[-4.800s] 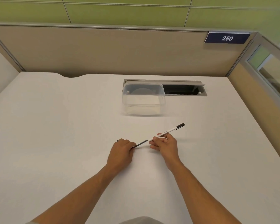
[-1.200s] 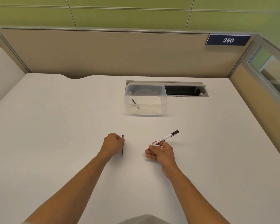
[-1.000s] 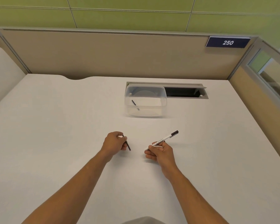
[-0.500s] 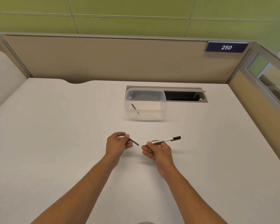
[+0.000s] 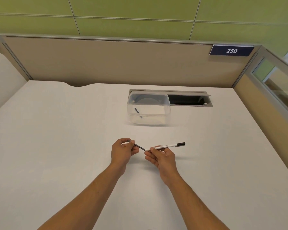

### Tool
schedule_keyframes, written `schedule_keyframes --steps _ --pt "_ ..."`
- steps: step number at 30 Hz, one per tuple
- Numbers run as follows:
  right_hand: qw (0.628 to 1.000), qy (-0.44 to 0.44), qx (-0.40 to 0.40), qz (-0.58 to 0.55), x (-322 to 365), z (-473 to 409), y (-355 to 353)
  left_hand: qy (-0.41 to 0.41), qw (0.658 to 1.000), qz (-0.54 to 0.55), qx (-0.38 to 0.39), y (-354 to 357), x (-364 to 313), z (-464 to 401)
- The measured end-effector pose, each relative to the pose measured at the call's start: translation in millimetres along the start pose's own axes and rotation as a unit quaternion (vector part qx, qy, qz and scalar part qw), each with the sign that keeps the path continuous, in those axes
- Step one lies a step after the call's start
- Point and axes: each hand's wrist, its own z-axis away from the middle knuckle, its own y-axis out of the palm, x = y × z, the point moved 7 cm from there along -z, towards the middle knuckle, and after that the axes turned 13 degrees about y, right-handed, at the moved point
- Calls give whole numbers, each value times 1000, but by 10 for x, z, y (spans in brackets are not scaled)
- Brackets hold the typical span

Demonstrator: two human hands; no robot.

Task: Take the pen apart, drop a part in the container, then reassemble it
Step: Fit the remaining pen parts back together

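Just in front of the clear plastic container [image 5: 148,108], nearer the person, both hands are raised over the white matte desk [image 5: 56,146]. Container: translucent, rounded-rectangular, thin-walled, open top. One short dark pen part [image 5: 138,112], thin and straight, lies slanted inside it near its left wall. Behind the container and to its right, a grey-framed rectangular cable slot [image 5: 188,100] is cut into the desk.

Left hand [image 5: 123,151]: thumb and fingertips pinched on a slim dark rod, the refill [image 5: 137,145], which runs down and right from the grip. Right hand [image 5: 162,156]: fingers curled under and thumb on top, grasping the white pen barrel [image 5: 163,147]. Barrel is smooth, cylindrical, with small printed lettering and a black end [image 5: 181,144] pointing right, away from the container's front edge. The refill's free end sits at the barrel's open left end; whether it has entered I cannot tell.

Change since half a second ago: refill tip and barrel mouth were apart with a clear gap; now they meet. Hands have closed toward each other. Compared with about a second ago, the barrel has levelled from a steep tilt to nearly horizontal. Part in container unmoved.
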Motion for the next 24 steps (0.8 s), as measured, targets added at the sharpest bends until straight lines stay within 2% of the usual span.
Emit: schedule_keyframes --steps 6,11,24 --pt "999 16 -3 -38 -26 -18 -13 0 999 46 -14 6 -12 92" --pt "997 26 -1 -74 -22 -21 6 35 997 72 -20 24 -77 155" --pt "990 46 54 -119 -25 24 237 125 989 1 76 246 -240 309"
